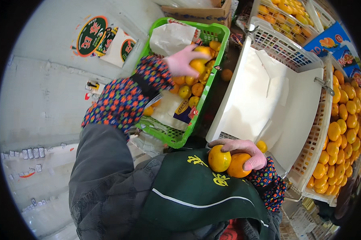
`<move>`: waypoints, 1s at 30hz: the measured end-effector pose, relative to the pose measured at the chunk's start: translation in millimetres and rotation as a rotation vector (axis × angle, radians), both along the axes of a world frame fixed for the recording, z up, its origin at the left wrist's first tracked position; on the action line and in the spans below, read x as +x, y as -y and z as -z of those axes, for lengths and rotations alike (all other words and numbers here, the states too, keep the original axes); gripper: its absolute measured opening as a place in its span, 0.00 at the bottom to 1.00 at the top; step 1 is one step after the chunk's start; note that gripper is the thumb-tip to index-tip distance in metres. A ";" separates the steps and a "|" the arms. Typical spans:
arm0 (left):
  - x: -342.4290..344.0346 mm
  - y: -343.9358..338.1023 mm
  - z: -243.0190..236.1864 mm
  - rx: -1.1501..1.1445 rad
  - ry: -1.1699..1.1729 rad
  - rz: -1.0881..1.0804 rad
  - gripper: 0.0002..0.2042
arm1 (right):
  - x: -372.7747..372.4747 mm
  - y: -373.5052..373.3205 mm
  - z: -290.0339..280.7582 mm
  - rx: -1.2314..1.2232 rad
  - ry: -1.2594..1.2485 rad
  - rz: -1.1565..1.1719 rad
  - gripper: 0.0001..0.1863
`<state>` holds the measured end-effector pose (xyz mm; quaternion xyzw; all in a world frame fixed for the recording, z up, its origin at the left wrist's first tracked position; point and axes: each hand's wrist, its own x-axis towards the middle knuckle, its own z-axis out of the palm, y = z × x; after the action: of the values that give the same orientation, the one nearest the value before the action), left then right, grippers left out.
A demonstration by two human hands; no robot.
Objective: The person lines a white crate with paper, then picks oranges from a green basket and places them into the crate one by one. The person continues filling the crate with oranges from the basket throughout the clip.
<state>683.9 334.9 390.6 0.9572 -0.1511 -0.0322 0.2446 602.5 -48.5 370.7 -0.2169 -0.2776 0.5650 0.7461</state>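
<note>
My left hand (179, 63), in a pink glove, reaches into a green basket (179, 141) of mandarin oranges. Its thumb and fingers curve round a mandarin orange (197, 66) on the heap, with another fruit touching the fingers. Close to my apron, my right hand (250, 151), gloved in pink too, is closed on two mandarin oranges, a yellowish one (219, 159) and a deeper orange one (238, 165). Just beyond that hand, a single small mandarin (261, 146) shows at the near end of a white crate (318, 64) lined with white sheets (254, 88).
A white crate (308, 191) heaped with oval orange fruit stands at the right. More fruit crates (286, 32) and a cardboard box (200, 14) are at the back. One loose orange (227, 75) lies between basket and lined crate. Paper and a dark packet (183, 112) lie in the basket.
</note>
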 end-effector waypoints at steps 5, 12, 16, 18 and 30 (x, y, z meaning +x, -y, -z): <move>6.9 -52.1 -1.2 -0.094 -0.241 -0.193 0.19 | -1.4 2.3 0.4 0.022 0.010 0.026 0.36; -79.7 -101.4 73.9 0.629 -0.852 0.052 0.31 | -11.6 9.7 7.4 -0.003 -0.092 0.091 0.37; -100.4 -102.8 100.5 0.687 -1.006 0.000 0.30 | -10.5 9.2 6.0 -0.017 -0.055 0.109 0.38; -102.1 -105.0 107.0 0.700 -1.077 -0.042 0.30 | -9.9 11.1 4.1 -0.029 -0.067 0.113 0.38; -116.7 -93.9 152.9 0.789 -1.315 -0.126 0.34 | -5.0 19.5 1.1 -0.047 -0.069 0.143 0.39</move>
<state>567.1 428.8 237.7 0.7644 0.1027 -0.6322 -0.0739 597.5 -68.0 369.6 -0.2341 -0.2222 0.5239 0.7882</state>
